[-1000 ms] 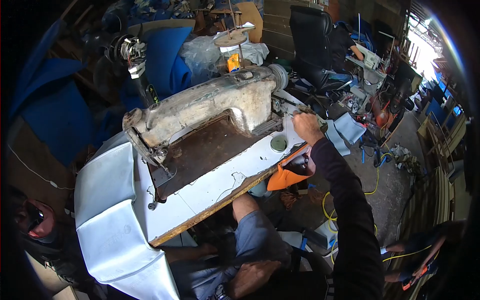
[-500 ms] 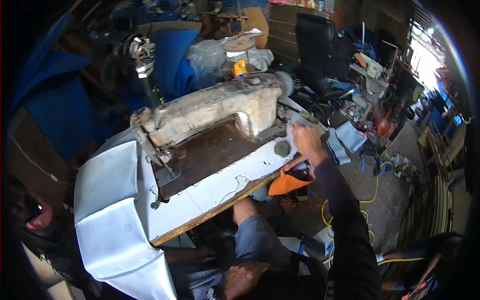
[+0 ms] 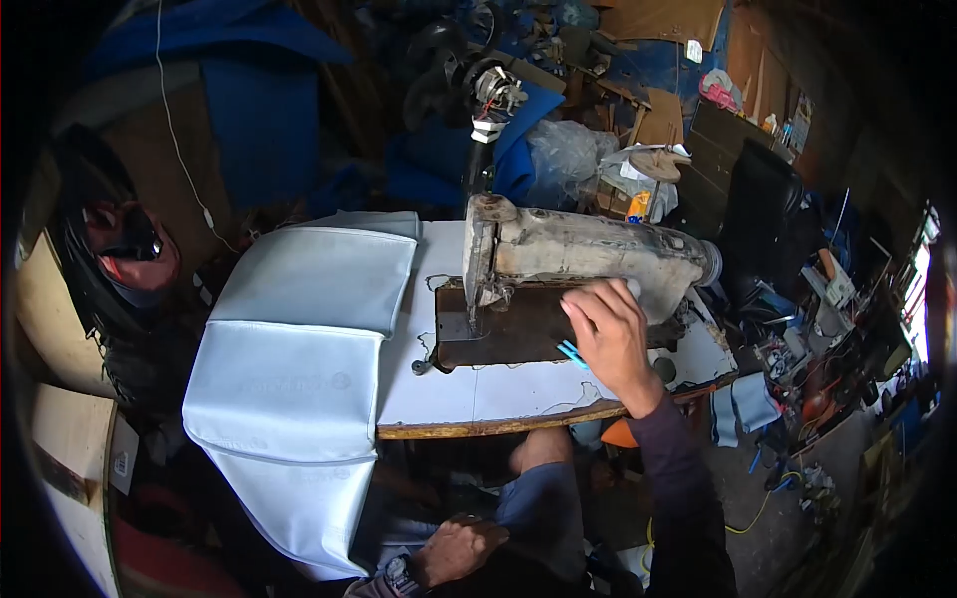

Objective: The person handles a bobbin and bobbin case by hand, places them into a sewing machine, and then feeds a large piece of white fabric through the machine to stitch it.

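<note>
My right hand (image 3: pixel 613 334) is raised over the sewing table (image 3: pixel 518 399), in front of the arm of a worn sewing machine (image 3: pixel 588 244). Its fingers are curled around a small light blue item (image 3: pixel 572 354) that sticks out below them. Down on my lap rests my left hand (image 3: pixel 459 548), a watch on its wrist, its fingers curled and partly in shadow. Sewn light grey-blue material (image 3: pixel 284 374) lies over the left end of the table and hangs off the front. Beside my right wrist is a round green tin (image 3: pixel 662 370).
An orange pouch (image 3: pixel 620 433) hangs under the table's front edge. A black chair (image 3: pixel 763 199) stands behind on the right, with clutter around it. At the left are a red and black bag (image 3: pixel 140 264) and wooden boards (image 3: pixel 70 429).
The view has turned left. My right hand has moved from the table's right end toward the machine's needle side, and a light blue item now shows in it.
</note>
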